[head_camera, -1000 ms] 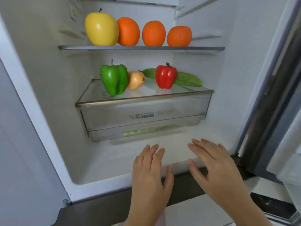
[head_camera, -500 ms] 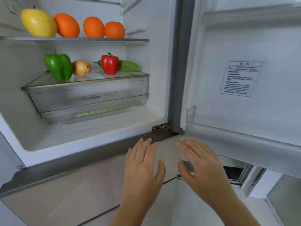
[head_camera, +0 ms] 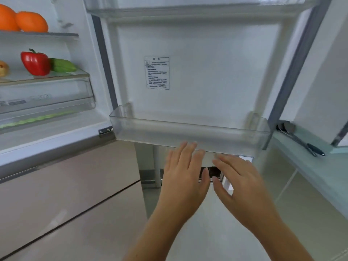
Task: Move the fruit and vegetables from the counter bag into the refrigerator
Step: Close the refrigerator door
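The refrigerator stands open at the left. Two oranges (head_camera: 31, 21) rest on its upper shelf (head_camera: 56, 34). Below them, on the glass lid (head_camera: 79, 73) of the clear drawer, stand a red pepper (head_camera: 35, 63), a green cucumber-like vegetable (head_camera: 64, 65) and the edge of a yellowish fruit (head_camera: 3, 68). My left hand (head_camera: 185, 174) and my right hand (head_camera: 239, 183) are held out flat, palms down, fingers apart, just below the clear bin (head_camera: 188, 134) of the open door. Both hands hold nothing. The counter bag is out of view.
The inner face of the open door (head_camera: 197, 72) fills the middle, with a white label (head_camera: 157, 73). A pale counter edge (head_camera: 305, 159) at the right carries a spoon-like utensil (head_camera: 297, 137) with a dark handle. Beige lower drawer fronts (head_camera: 66, 185) lie at the bottom left.
The view has swung right from the fridge interior to the open door. The produce has slid to the left edge, and both empty hands now sit under the door bin.
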Motion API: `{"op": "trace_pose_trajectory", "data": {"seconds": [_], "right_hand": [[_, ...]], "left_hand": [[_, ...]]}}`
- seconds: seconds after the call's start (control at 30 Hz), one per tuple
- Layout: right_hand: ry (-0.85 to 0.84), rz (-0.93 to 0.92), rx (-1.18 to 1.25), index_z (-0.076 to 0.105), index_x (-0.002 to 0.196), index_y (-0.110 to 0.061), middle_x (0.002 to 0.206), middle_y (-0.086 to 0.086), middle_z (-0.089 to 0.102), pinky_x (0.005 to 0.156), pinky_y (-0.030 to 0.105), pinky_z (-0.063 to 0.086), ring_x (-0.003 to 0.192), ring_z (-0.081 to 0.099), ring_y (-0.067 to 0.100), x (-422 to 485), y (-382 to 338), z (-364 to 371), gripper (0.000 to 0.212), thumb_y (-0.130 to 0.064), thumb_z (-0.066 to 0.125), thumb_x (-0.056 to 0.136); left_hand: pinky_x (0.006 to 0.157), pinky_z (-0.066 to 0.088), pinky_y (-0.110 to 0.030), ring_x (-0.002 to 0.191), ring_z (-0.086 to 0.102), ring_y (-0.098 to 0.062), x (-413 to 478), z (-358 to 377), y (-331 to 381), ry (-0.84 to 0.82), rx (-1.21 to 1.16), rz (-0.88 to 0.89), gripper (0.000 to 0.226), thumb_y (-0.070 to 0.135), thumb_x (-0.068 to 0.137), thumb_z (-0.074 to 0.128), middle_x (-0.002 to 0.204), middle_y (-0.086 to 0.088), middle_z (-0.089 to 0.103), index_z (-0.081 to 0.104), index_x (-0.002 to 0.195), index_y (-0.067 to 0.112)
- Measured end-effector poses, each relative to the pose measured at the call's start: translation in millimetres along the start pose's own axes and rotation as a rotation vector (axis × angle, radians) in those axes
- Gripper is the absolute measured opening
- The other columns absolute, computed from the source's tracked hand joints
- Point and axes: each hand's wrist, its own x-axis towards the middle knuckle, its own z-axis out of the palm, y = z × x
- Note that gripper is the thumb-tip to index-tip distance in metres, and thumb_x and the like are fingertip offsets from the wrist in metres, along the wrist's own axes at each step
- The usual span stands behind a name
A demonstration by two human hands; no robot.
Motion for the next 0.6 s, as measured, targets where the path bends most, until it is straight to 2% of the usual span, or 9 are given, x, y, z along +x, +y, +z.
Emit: {"op": "trace_pose_trajectory", "data": {"seconds": [0.17,0.23,0.3,0.43,0.6], "right_hand": [[0.069,0.11,-0.144,0.066,0.105,-0.008,0.108,0.009,0.067,0.09,0.046,0.043,0.099,0.063,0.028,-17,39,-35,0.036,-0.028,0.058,0.076],[0.089,0.125,-0.176,0.066,0.104,-0.007,0.106,0.01,0.068,0.091,0.04,0.039,0.097,0.063,0.028,-20,50,-43,0.035,-0.026,0.058,0.076],[0.098,0.127,-0.195,0.067,0.103,-0.006,0.105,0.01,0.068,0.088,0.037,0.042,0.096,0.063,0.028,-22,59,-49,0.035,-0.029,0.053,0.079],[0.121,0.145,-0.199,0.067,0.101,-0.005,0.103,0.011,0.069,0.084,0.043,0.047,0.094,0.065,0.029,-21,71,-53,0.034,-0.022,0.06,0.073],[0.135,0.16,-0.172,0.067,0.102,-0.005,0.105,0.012,0.068,0.084,0.048,0.047,0.095,0.064,0.029,-19,79,-52,0.035,-0.021,0.06,0.072]], "left_hand": [[0.096,0.037,-0.053,0.119,0.052,-0.033,32,26,46,0.007,-0.044,0.198,0.036,0.027,0.085,0.04,0.121,-0.014,0.061,0.052,0.114,0.009],[0.096,0.038,-0.053,0.118,0.052,-0.033,45,35,57,-0.014,-0.004,0.234,0.038,0.026,0.084,0.038,0.12,-0.015,0.061,0.052,0.114,0.008],[0.092,0.041,-0.054,0.116,0.054,-0.033,56,45,64,-0.062,0.04,0.238,0.043,0.026,0.081,0.036,0.118,-0.015,0.062,0.054,0.115,0.006],[0.088,0.045,-0.052,0.112,0.057,-0.031,69,62,71,-0.157,0.099,0.213,0.049,0.027,0.079,0.033,0.114,-0.013,0.064,0.06,0.114,0.005],[0.086,0.048,-0.049,0.11,0.058,-0.03,70,73,72,-0.181,0.067,0.183,0.049,0.027,0.077,0.035,0.113,-0.012,0.064,0.055,0.115,0.005]]}}
